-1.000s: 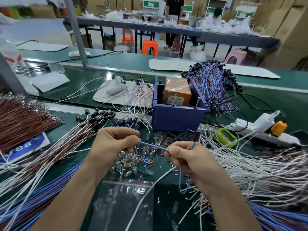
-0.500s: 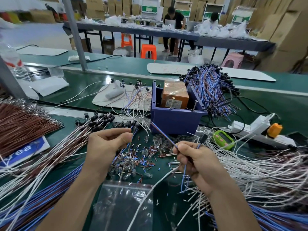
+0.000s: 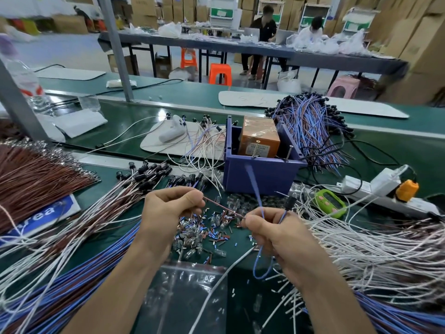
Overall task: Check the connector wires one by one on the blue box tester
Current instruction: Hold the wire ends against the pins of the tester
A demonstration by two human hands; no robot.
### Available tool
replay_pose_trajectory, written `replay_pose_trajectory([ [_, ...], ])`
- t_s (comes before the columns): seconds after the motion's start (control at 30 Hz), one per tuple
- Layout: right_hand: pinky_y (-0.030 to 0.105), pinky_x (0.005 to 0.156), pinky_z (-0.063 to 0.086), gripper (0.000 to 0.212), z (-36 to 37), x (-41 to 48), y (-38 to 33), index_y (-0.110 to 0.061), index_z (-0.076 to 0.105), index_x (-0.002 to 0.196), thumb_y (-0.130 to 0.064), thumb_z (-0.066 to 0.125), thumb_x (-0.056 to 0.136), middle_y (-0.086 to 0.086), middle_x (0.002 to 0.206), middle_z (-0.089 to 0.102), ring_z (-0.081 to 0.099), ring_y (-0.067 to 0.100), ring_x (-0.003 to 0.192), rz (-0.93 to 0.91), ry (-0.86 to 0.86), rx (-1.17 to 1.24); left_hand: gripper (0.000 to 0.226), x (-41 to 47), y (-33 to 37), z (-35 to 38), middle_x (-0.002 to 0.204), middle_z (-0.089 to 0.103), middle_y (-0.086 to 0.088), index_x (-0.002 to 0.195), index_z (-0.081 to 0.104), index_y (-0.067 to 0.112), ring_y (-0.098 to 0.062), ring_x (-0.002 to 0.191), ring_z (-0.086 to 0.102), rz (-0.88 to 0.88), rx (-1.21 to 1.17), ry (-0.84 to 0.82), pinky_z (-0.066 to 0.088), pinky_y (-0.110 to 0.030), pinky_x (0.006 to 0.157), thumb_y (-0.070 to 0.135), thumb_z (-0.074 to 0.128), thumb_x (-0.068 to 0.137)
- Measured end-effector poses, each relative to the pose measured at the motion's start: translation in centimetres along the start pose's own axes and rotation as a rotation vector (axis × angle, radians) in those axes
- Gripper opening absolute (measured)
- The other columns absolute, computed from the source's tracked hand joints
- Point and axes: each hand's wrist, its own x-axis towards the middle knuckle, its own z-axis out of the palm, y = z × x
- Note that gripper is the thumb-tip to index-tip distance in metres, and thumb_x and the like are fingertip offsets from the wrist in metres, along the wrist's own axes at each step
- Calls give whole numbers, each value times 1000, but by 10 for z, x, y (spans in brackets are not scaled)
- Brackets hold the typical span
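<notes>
The blue box tester (image 3: 261,173) stands on the green bench just beyond my hands, with an orange unit (image 3: 260,137) inside it. My left hand (image 3: 169,208) pinches one end of a thin brown wire (image 3: 222,208). My right hand (image 3: 272,233) pinches the wire's other end and also grips a blue wire (image 3: 255,189) whose free end sticks up in front of the box. That blue wire loops below the hand, and its black connector (image 3: 289,202) shows behind my fingers.
Bundles of white, brown and blue wires (image 3: 373,249) lie on both sides. Small clear and coloured parts (image 3: 204,235) are scattered between my hands over a plastic bag (image 3: 185,292). A green timer (image 3: 331,203) and power strip (image 3: 375,189) sit to the right. People work at a far table.
My left hand let go of the blue wire and now pinches a brown wire stretched to my right hand. The blue wire's free end swung upward toward the box.
</notes>
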Motion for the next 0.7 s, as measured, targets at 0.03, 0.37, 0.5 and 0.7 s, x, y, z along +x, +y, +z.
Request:
replay_pose_trajectory([
  [0.03,20,46,24,17,2,0,0,2,69,77,-8,70,90,4,54,46,32,11,49,-10,9,32,21,1,-1,1,71,75,-12,75,83,13,-15,60,68,-10,-21,20,57,-20,61,30,82,62],
  [0.37,16,38,24,24,2,8,1,-6,72,73,-4,64,95,2,51,44,28,7,41,-9,213,294,18,-8,-4,13,73,76,-8,85,84,24,-13,59,66,66,29,22,55,-19,60,35,79,71],
  [0.5,16,36,23,23,-5,15,-2,-3,69,77,-5,60,98,0,51,44,26,5,39,-6,307,478,18,-12,-5,18,73,77,-6,83,84,29,-12,56,66,87,161,-30,55,-19,59,39,81,68],
  [0.7,18,38,20,21,-2,20,-4,-1,63,81,-4,56,100,3,52,47,23,6,35,-34,360,591,18,-10,-10,21,66,75,-8,77,83,24,-14,52,63,108,265,-43,52,-19,54,8,80,84],
])
